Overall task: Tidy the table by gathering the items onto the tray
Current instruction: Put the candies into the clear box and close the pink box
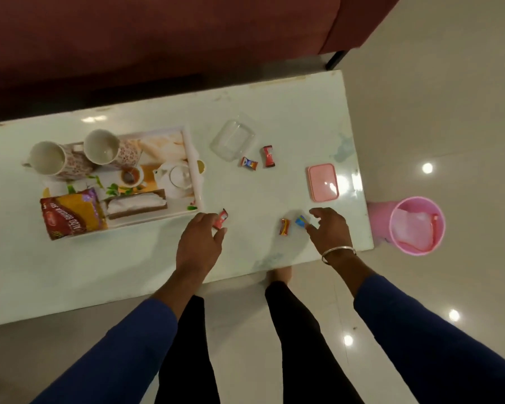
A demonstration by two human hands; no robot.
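Observation:
My left hand (200, 240) pinches a red candy (221, 217) just off the tray's front right corner. My right hand (330, 231) is at a blue candy (301, 220) on the table, thumb and forefinger spread at its right end. A red-orange candy (285, 226) lies just left of it. Two more candies (249, 163) (268, 156) lie mid-table beside a clear plastic box (232, 139). A pink lid (323, 182) sits near the right edge. The white tray (193, 158) at left holds two mugs (45, 157) (101, 147), a snack packet (72, 212) and tissues (136, 203).
The white table (99, 272) ends just right of the pink lid. A pink bin (417, 225) stands on the floor past that edge. A dark red sofa (158, 39) runs along the table's far side. My legs stand at the near edge.

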